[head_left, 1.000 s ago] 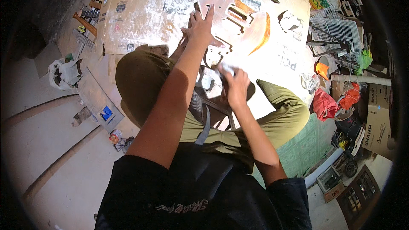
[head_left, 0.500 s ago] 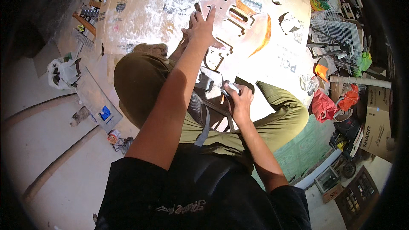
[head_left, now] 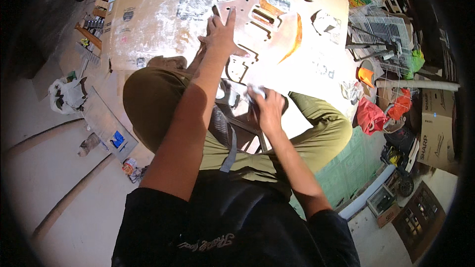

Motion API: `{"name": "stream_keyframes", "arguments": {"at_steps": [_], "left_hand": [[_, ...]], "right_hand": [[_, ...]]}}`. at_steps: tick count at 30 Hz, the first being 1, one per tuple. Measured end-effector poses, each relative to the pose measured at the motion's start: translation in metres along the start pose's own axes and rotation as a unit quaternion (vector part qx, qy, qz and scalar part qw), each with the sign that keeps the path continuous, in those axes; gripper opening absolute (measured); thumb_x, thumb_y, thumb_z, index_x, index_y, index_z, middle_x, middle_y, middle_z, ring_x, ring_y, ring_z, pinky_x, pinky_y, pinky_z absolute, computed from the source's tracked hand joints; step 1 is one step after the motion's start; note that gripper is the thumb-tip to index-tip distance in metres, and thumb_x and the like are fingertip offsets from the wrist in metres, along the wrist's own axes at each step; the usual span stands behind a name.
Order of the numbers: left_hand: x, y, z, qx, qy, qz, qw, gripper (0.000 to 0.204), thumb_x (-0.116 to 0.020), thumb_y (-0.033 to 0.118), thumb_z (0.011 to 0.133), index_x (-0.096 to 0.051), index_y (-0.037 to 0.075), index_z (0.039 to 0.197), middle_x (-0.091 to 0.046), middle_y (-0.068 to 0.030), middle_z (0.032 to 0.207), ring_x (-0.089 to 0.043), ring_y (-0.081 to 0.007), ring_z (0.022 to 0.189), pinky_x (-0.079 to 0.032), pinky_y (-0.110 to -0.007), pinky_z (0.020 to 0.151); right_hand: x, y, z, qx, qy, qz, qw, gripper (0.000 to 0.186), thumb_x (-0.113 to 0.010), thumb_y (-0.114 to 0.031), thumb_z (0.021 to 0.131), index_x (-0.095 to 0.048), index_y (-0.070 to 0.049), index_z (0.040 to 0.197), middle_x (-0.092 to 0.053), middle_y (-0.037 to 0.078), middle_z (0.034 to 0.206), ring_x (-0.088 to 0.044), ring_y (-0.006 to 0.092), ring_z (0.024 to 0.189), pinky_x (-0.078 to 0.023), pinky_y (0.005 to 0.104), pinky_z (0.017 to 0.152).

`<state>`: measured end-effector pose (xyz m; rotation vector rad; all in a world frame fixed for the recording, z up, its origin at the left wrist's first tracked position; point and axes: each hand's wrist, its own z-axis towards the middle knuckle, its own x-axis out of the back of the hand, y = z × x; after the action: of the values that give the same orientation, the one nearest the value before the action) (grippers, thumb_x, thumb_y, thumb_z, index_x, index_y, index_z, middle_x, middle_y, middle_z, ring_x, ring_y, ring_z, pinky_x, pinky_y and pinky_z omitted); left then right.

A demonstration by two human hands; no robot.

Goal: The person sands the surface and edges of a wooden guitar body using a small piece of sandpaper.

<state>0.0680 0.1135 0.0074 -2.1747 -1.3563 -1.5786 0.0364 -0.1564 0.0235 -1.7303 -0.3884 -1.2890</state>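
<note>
A pale wooden electric guitar body [head_left: 282, 32] with routed cavities and orange-brown bevelled edges lies in bright light in front of me. My left hand [head_left: 220, 37] rests on its left part, fingers stretched and spread, palm down. Close to the body's near edge, my right hand [head_left: 269, 108] is closed around a small whitish pad [head_left: 256, 92]. Glare and the fingers hide what the pad is made of, and whether it touches the wood I cannot tell. A dark grey strap [head_left: 230, 151] hangs between my legs, below the hands.
Whitish dust covers the cardboard sheet [head_left: 153, 24] under the guitar body. My bent knees [head_left: 151, 101] flank the work. To the right are a white wire rack [head_left: 383, 37], a red cloth bag [head_left: 371, 118] and a cardboard box [head_left: 438, 133]. A board [head_left: 106, 123] lies at left.
My right hand has moved slightly away from me, bringing the pad nearer the guitar body's edge. My left hand keeps its spread hold. The whole view has shifted a little.
</note>
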Motion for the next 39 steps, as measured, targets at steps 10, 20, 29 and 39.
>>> {"name": "stream_keyframes", "arguments": {"at_steps": [10,20,29,39], "left_hand": [[0.002,0.005,-0.001,0.016,-0.015,-0.005,1.0,0.153,-0.101,0.05,0.046,-0.006,0.035,0.164,-0.017,-0.0236,0.165,-0.016,-0.046,0.153,-0.03,-0.081,0.107],[0.002,0.008,0.001,0.011,-0.013,-0.007,1.0,0.153,-0.101,0.049,0.046,-0.005,0.037,0.163,-0.015,-0.0223,0.166,-0.015,-0.0456,0.154,-0.032,-0.08,0.107],[-0.006,0.003,0.001,-0.009,0.0,-0.01,1.0,0.155,-0.101,0.05,0.045,-0.004,0.033,0.164,-0.017,-0.0274,0.163,-0.016,-0.0468,0.153,-0.033,-0.083,0.101],[0.005,0.007,-0.001,0.011,-0.011,-0.01,1.0,0.152,-0.101,0.047,0.047,-0.005,0.037,0.163,-0.014,-0.0217,0.166,-0.014,-0.0444,0.154,-0.032,-0.081,0.106]], "right_hand": [[0.004,-0.007,-0.023,-0.022,-0.01,0.012,1.0,0.048,-0.061,-0.008,0.088,-0.068,-0.029,0.131,-0.059,0.014,0.125,-0.054,0.0341,0.116,-0.038,0.0491,0.095],[0.0,0.007,0.006,-0.013,0.007,0.014,1.0,0.052,-0.066,-0.008,0.086,-0.065,-0.032,0.133,-0.058,0.017,0.125,-0.054,0.0366,0.116,-0.04,0.0483,0.096],[-0.001,-0.011,0.055,-0.057,0.031,0.008,0.998,0.058,-0.068,-0.004,0.082,-0.064,-0.027,0.134,-0.057,0.017,0.125,-0.053,0.0366,0.113,-0.041,0.0475,0.096],[0.003,0.02,0.064,-0.042,0.052,-0.048,0.997,0.05,-0.072,-0.014,0.084,-0.065,-0.026,0.132,-0.06,0.017,0.122,-0.055,0.0377,0.111,-0.044,0.0511,0.091]]}}
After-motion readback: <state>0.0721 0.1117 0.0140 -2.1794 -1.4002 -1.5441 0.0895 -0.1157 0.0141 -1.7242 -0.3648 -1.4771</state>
